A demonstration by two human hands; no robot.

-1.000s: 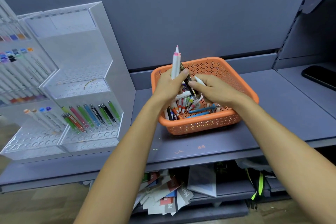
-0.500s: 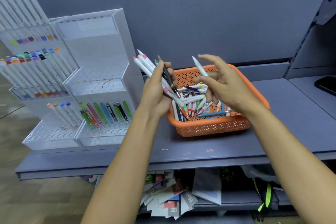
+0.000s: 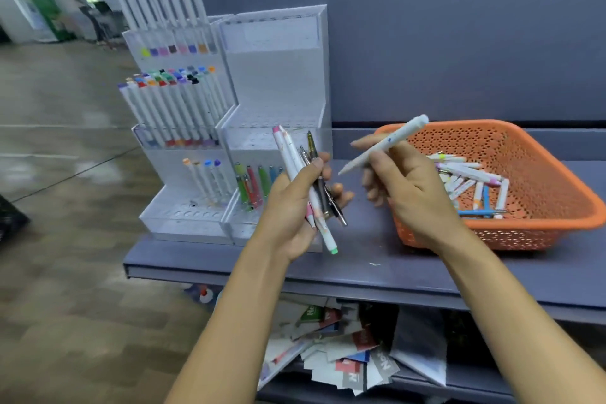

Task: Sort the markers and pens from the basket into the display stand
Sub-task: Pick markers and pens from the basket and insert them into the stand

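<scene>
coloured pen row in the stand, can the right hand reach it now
Probably not directly: the left hand with its bundle of markers sits between that pen row and the right hand, which holds a white marker.

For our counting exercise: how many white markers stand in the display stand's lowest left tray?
4, side by side in the lowest left tray: orange-capped marker, brown-capped marker, blue-capped marker, purple-capped marker, left to right. None looks hidden.

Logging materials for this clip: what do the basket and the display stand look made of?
Basket: orange moulded plastic by the look, matte, walls pierced with small holes. Display stand: translucent white plastic, possibly acrylic; markers show through its front panels.
</scene>
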